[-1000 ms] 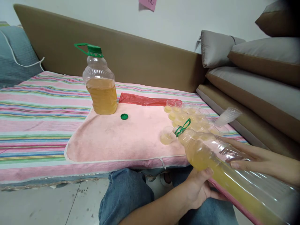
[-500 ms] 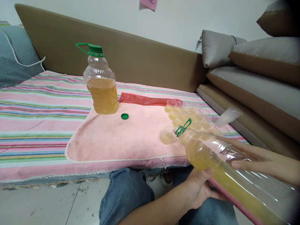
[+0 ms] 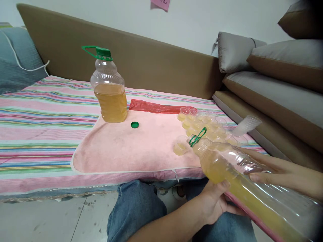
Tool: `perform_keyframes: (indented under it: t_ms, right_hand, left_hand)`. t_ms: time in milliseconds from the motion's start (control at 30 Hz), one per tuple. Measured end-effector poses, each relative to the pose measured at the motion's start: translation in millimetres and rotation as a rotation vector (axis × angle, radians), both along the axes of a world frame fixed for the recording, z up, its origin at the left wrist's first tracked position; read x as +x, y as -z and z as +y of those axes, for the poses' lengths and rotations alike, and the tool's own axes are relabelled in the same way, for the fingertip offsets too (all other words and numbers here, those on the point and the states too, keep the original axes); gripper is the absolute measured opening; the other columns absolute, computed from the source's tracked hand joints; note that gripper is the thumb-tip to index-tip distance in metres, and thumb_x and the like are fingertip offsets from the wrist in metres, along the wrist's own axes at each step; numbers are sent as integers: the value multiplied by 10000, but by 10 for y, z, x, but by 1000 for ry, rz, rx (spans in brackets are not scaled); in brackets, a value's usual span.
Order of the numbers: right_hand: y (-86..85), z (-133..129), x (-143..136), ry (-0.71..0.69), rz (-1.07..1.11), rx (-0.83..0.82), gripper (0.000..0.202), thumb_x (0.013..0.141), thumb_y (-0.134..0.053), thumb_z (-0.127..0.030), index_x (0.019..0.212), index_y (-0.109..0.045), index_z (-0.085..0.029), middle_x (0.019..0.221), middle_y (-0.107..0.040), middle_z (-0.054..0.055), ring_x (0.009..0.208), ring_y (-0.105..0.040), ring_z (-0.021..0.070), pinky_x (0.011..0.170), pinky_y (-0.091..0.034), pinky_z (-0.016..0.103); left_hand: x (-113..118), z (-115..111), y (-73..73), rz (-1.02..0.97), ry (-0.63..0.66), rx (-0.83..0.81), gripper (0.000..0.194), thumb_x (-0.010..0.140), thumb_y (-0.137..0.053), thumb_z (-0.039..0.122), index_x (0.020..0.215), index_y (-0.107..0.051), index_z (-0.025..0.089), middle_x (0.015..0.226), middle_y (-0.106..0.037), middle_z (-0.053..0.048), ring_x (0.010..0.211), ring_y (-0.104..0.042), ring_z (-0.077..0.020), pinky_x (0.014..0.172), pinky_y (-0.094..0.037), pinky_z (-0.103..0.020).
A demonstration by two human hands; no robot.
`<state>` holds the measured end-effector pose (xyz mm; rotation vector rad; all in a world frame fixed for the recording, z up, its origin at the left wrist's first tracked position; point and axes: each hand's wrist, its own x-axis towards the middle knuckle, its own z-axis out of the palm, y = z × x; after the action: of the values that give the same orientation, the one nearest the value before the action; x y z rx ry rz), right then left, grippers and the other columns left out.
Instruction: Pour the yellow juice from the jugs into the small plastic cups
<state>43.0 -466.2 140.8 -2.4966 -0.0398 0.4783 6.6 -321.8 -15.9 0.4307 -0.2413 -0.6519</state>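
my left hand (image 3: 214, 201) and right hand (image 3: 274, 173) grip the tilted bottle (image 3: 217, 163); clustered cups (image 3: 195, 127) hold yellow liquid, near cup (image 3: 180, 148) partly filled, stacked cups (image 3: 247, 126) unfilled!

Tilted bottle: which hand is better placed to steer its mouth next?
Probably the left hand: it supports the bottle from below, nearer the mouth and the cup beside it. The right hand holds farther back along the body.
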Motion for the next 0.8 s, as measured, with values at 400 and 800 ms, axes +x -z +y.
perform_keyframes:
  t_ms: [400,800]
  right_hand:
    - [65,-101,25,27,46,42,921,651,-690,-663,1473,-404,-363,1497,-483,0,1395,-392,351,1176,-253,481]
    - [69,-76,54,16,48,62,845,692,-685,-631,1460,-406,-413,1541,-412,-46,1376,-414,357,1127,-369,439]
  left_hand:
    - [8,-8,9,10,4,3,919,542,-772,681,1297,-564,200,1327,-580,-209,1252,-485,-502,968,-226,-829]
    - [65,8,77,-22,-60,37,885,604,-727,688,1312,-531,195,1209,-651,-197,1094,-619,-436,895,-390,-763]
